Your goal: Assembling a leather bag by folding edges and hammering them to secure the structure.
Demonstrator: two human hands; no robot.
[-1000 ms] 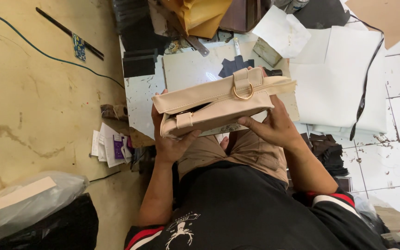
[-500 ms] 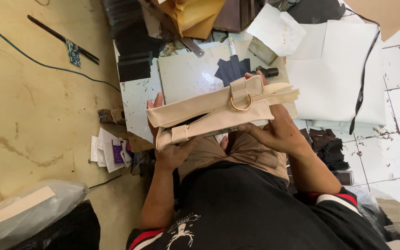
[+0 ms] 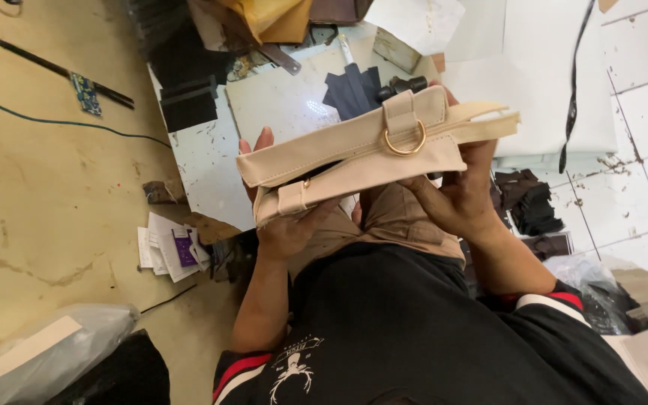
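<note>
A cluttered workshop floor of pale tiles (image 3: 643, 112) and scuffed tan ground lies below. The left hand (image 3: 286, 225) is closed under one end of a cream leather bag piece (image 3: 361, 154), the right hand (image 3: 459, 199) gripping the other end. Since a second ago the piece has tilted up and nearer (its edge now faces the camera, apparently for inspection). A gold ring (image 3: 405, 142) hangs from its tab, straps trailing right above the lap.
</note>
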